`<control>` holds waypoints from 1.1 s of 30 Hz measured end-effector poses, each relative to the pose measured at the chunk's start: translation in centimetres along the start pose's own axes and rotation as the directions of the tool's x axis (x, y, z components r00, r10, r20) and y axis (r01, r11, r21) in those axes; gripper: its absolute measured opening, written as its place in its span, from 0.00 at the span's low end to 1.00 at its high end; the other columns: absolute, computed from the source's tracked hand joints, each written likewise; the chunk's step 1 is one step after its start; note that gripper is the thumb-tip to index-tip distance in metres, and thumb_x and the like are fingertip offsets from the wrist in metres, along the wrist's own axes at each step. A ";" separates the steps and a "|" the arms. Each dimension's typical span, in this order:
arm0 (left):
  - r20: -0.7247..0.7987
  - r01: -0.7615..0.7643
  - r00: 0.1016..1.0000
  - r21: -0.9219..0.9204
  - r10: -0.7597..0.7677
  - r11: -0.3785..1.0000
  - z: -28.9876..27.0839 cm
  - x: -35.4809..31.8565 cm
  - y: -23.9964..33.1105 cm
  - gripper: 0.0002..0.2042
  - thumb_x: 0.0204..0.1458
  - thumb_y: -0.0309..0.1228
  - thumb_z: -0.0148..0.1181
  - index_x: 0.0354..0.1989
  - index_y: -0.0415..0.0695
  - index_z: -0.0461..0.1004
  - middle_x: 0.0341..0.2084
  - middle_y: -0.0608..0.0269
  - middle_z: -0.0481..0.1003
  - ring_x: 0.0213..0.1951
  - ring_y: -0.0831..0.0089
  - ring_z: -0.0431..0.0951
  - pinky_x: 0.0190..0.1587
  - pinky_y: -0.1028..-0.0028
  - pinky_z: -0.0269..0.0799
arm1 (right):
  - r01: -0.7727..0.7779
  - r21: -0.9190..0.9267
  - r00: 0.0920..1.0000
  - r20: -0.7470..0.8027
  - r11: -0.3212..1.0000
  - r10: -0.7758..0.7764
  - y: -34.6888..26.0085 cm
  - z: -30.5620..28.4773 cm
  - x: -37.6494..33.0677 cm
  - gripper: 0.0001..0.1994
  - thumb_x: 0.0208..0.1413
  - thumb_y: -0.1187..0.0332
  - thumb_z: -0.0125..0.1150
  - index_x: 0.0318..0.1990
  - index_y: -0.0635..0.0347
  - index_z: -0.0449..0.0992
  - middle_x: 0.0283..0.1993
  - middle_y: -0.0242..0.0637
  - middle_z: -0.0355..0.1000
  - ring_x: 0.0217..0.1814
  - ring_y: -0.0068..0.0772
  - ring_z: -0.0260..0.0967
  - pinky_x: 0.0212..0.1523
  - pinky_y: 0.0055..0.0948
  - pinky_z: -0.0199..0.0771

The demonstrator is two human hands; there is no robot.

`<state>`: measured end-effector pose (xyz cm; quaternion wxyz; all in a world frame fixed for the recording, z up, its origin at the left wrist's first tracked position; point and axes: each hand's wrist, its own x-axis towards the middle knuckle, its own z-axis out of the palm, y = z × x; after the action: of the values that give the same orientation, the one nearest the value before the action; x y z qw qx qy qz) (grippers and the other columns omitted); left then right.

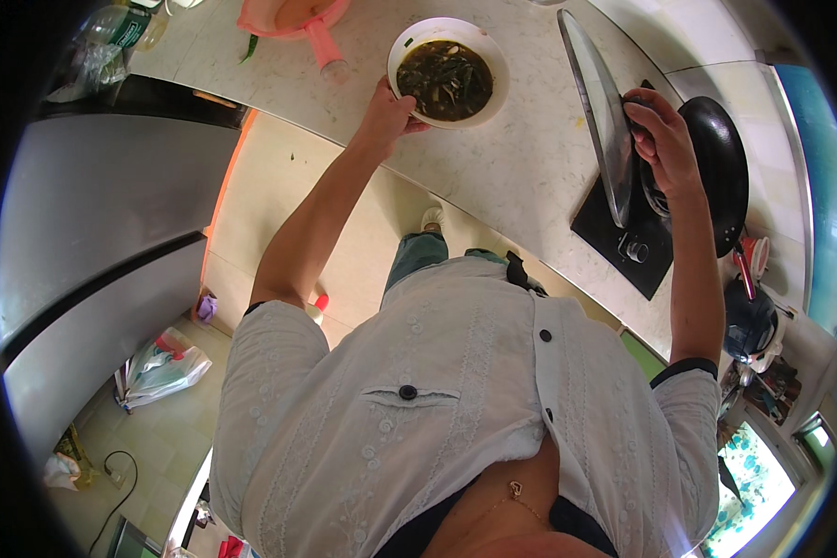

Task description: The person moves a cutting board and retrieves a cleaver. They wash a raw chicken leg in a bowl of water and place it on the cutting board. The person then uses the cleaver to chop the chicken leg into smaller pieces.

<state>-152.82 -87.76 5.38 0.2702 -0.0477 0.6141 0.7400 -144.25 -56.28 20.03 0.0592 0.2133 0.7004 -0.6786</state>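
Note:
My left hand [393, 119] grips the near-left side of a white bowl [499, 82], thumb at the rim and fingers underneath. Dark broth with green leaves and pale pieces [445, 80] fills much of it. The bowl is over the pale counter; whether it touches the top I cannot tell. On the right, my right hand [662, 139] is closed round the knob of a glass lid [597, 112] with a metal rim. The lid is tilted nearly on edge, beside a black wok [719, 158] at the hob [614, 244]. The lid and hand partly hide what stands on the hob.
A pink plastic dipper [322, 46] and a green chilli [249, 47] lie on the counter [521, 177] at the far left. A bottle [132, 30] stands beyond. The grey fridge [121, 177] is left, with a plastic bag [169, 367] on the floor. A control knob [633, 249] projects from the hob.

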 end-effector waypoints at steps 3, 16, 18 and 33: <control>0.015 -0.003 1.000 0.017 0.002 1.000 0.0 0.0 0.0 0.25 0.45 0.18 0.41 0.54 0.42 0.46 0.42 0.54 0.65 0.36 0.66 0.74 0.36 0.68 0.76 | -0.008 -0.001 1.000 0.003 1.000 0.008 0.2 0.2 0.2 0.08 0.46 0.72 0.59 0.36 0.58 0.72 0.18 0.21 0.60 0.13 0.07 0.48 0.11 0.10 0.39; 0.036 0.016 0.999 -0.026 -0.015 1.000 -0.1 -0.1 0.3 0.25 0.45 0.19 0.40 0.55 0.43 0.47 0.43 0.54 0.65 0.37 0.66 0.74 0.36 0.68 0.76 | -0.018 0.029 0.999 0.047 0.999 0.016 0.4 2.9 2.8 0.08 0.46 0.70 0.60 0.35 0.57 0.73 0.19 0.21 0.60 0.15 0.07 0.50 0.12 0.11 0.41; 0.018 0.038 0.999 -0.028 -0.038 0.999 -0.1 -0.5 0.2 0.24 0.45 0.19 0.40 0.55 0.42 0.48 0.44 0.54 0.65 0.37 0.66 0.74 0.37 0.67 0.76 | -0.016 0.038 1.000 0.022 0.999 0.016 0.2 3.5 2.9 0.08 0.46 0.69 0.59 0.35 0.57 0.72 0.19 0.21 0.60 0.14 0.08 0.49 0.12 0.11 0.41; 0.013 0.316 0.948 0.085 -0.319 0.945 0.3 -14.8 14.2 0.25 0.44 0.21 0.45 0.56 0.41 0.54 0.43 0.60 0.66 0.42 0.72 0.70 0.44 0.73 0.69 | -0.086 0.096 0.979 -0.179 0.992 0.102 3.5 -2.5 0.4 0.08 0.47 0.71 0.57 0.36 0.56 0.71 0.19 0.20 0.61 0.13 0.07 0.49 0.11 0.10 0.44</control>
<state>-146.69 -93.95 23.93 0.3956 -0.1251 0.6246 0.6616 -142.71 -53.78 16.82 0.0171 0.3101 0.6617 -0.6825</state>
